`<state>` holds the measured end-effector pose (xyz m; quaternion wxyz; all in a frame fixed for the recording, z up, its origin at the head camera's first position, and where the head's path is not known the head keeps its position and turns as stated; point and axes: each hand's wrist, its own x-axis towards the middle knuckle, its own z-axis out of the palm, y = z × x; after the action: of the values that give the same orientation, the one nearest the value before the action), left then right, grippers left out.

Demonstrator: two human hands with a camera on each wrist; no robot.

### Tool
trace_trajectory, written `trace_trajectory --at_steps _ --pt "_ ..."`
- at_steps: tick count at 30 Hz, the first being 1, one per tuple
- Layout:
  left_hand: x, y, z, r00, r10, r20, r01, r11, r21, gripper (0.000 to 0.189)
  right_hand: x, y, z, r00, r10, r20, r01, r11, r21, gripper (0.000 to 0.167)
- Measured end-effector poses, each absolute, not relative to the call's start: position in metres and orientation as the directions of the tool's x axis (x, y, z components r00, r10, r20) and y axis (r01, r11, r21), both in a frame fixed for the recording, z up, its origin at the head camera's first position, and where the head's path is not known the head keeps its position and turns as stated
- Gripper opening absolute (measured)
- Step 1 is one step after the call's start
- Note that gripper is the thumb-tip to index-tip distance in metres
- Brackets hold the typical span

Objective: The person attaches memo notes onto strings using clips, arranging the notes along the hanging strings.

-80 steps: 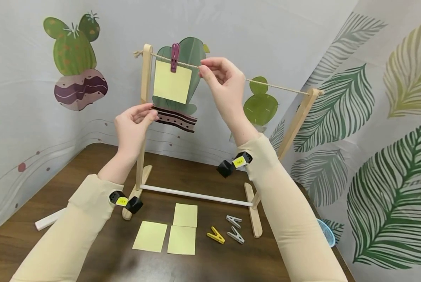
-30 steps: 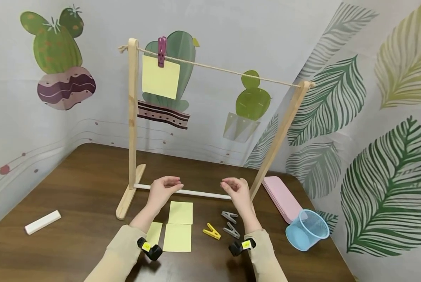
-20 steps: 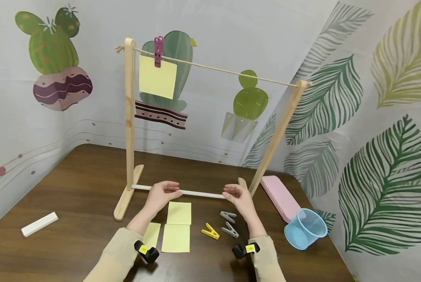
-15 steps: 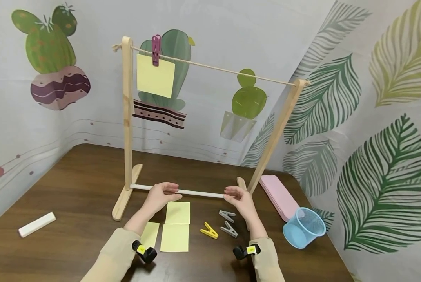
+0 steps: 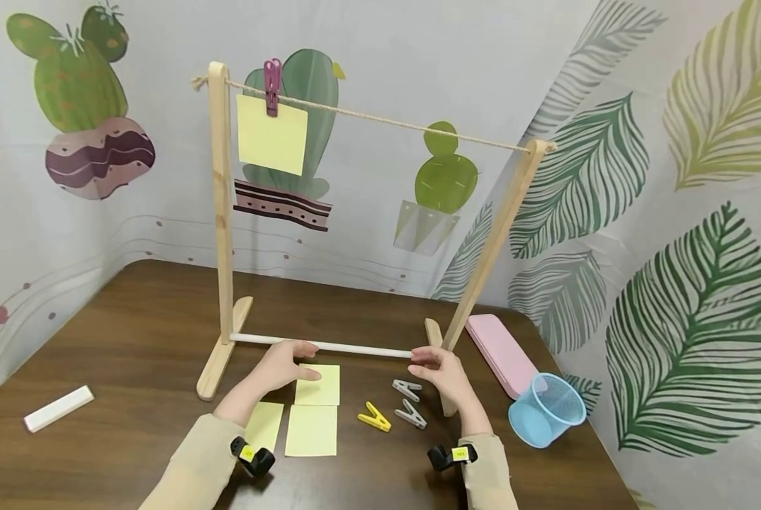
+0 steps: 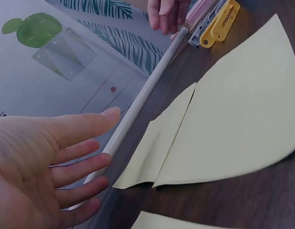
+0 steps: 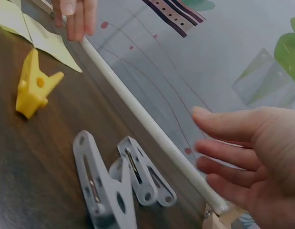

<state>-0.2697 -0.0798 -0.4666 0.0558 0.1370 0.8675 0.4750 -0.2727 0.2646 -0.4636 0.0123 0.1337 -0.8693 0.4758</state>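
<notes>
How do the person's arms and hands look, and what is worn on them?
The left hand and right hand are bare; no rings show. Cream sleeves end short of the hands; a black camera with a yellow label sits at each cuff.

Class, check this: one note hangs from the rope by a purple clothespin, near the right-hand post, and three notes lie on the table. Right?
Wrong post: the head view shows the note hanging near the left-hand post. The rest is right.

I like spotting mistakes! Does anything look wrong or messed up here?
Nothing stands out: the purple clip holds its yellow note on the rope, and I see nothing spilled or torn.
</notes>
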Motion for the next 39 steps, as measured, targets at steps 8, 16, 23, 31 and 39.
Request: trace_trajectory --at_steps 8,16,23,31,39 --pt "-0.272 -0.0863 -0.4678 -0.94 0.34 -0.025 0.183 0.565 0.804 0.058 -0.2699 0.2737 -0.4613 -0.919 -0.389 0.071 -0.298 0.564 -0.77 0.037" --pt "-0.2728 -0.0853 -0.4685 -0.912 0.409 -0.019 0.272 0.639 0.719 0.065 -0.2676 0.2737 -0.4592 -0.915 -0.403 -0.037 -0.262 0.66 -0.704 0.037" --pt "-0.27 -0.087 -0.4672 -0.904 0.428 0.01 0.33 0.682 0.653 0.065 -0.2679 0.2748 -0.4602 -0.901 -0.428 -0.072 -0.28 0.701 -0.656 0.038" --pt "-0.2683 -0.0859 -0.4652 -0.914 0.406 0.012 0.327 0.718 0.615 0.066 -0.268 0.2733 -0.4577 -0.891 -0.451 -0.041 -0.337 0.721 -0.606 0.037" --pt "-0.2707 -0.0869 -0.4698 -0.922 0.386 0.02 0.303 0.691 0.656 0.06 -0.2673 0.2716 -0.4552 -0.896 -0.444 -0.032 -0.348 0.744 -0.571 0.035"
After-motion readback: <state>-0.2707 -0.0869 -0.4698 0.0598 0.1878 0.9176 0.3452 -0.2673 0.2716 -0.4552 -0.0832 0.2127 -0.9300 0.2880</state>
